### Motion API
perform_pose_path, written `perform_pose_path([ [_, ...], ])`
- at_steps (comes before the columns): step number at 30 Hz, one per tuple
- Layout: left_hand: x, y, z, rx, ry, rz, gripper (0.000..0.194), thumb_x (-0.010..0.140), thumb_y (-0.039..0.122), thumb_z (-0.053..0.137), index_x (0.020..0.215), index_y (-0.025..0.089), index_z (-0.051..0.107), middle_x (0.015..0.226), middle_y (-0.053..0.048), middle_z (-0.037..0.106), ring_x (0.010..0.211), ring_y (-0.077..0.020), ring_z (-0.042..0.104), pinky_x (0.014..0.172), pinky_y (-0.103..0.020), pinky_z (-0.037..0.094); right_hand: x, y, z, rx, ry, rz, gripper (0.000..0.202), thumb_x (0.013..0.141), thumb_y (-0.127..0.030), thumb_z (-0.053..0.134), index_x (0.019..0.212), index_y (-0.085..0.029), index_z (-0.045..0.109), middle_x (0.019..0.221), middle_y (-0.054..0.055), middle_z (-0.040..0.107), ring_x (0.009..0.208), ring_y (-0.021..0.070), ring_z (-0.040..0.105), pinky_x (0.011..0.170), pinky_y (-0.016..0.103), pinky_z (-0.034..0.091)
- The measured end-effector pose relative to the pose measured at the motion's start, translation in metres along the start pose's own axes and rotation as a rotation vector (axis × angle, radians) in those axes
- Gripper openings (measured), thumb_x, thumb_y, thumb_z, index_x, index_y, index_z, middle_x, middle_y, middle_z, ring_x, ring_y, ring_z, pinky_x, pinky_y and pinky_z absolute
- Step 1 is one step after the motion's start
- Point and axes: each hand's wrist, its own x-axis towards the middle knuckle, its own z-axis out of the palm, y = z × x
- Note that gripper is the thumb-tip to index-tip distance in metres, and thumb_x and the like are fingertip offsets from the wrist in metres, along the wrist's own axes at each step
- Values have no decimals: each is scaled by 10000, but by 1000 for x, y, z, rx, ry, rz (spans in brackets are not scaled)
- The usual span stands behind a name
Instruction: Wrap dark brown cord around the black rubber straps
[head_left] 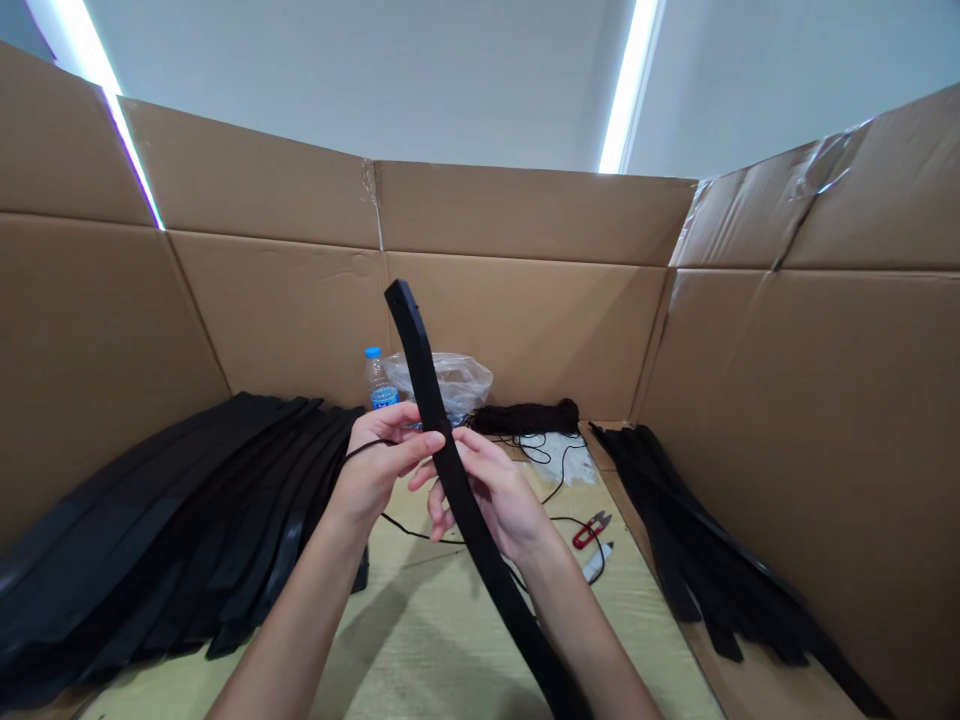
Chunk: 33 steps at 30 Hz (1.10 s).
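A long, curved black strip (472,520) rises at a slant from the bottom edge to the middle of the head view, above the table. My left hand (382,455) pinches it from the left, thumb across its front face. A thin black cord loops over that hand and trails below it. From the right, my right hand (491,480) holds the strip's edge, its lower fingers curled behind the strip and partly hidden. The dark cord (559,480) runs on over the table to a black bundle of cord (525,417) at the back.
Black strips (225,500) are piled at left, more strips (697,540) at right. Red snips (591,530) and a white tube (598,562) lie on the pale table (420,640). A bottle (381,382) and plastic bag (457,380) stand before cardboard walls (525,320).
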Motion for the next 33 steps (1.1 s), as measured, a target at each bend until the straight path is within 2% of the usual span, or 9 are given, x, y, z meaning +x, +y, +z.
perform_pose_path([
  [4,2,2,-4,79,106,38,285,479,258,878,682,135,721,634,-43,708,496,-121,605,453,-188,479,-8,-7,7,-186,24,7,343,852,-481,550,1025,-184,540,756,23,665,534,105,601,545,248,513],
  [6,2,3,-5,116,132,53,283,484,272,878,677,140,718,654,-42,718,525,-132,630,502,-202,511,-11,-9,9,-311,22,18,357,874,-420,554,1155,-200,528,799,15,653,569,96,597,588,246,506],
  [8,2,3,-5,164,164,75,280,488,277,878,671,146,710,613,-22,702,493,-118,613,483,-190,495,-11,-9,9,-442,44,4,353,902,-353,526,1226,-216,501,834,13,636,596,92,588,603,240,493],
  [12,2,1,-2,255,202,149,234,506,247,867,628,154,691,525,6,650,422,-93,545,406,-171,429,-7,-4,3,-713,190,-173,214,936,-298,438,1054,-187,578,775,-8,570,572,84,522,550,214,427],
  [15,3,-1,-2,276,145,142,207,532,235,851,648,154,700,601,-25,692,494,-120,601,468,-193,484,-6,-3,-2,-833,276,-235,211,933,-308,436,933,-181,604,638,-34,501,512,87,456,484,203,359],
  [19,4,0,-3,305,100,76,238,531,236,847,696,136,707,617,-31,693,544,-135,627,516,-206,507,-8,-8,-6,-829,307,-246,214,916,-321,456,857,-173,599,647,-20,511,476,79,435,419,187,322],
  [26,3,3,-3,258,48,61,214,502,179,847,659,150,705,555,-3,644,464,-90,544,426,-169,425,-12,-15,-5,-703,305,-165,274,891,-399,472,776,-163,551,638,-30,496,400,43,416,351,157,299],
  [30,4,3,-4,190,-13,78,200,515,172,847,664,153,715,507,9,616,397,-61,464,360,-149,349,-13,-18,-4,-623,228,-134,313,869,-435,488,723,-161,525,616,-40,489,357,35,397,310,158,284],
  [33,5,2,-6,171,-74,87,204,535,171,847,704,154,736,532,5,626,423,-64,487,385,-145,381,-13,-17,-4,-547,147,-123,357,860,-473,509,691,-159,515,596,-42,489,342,30,378,306,163,292],
])
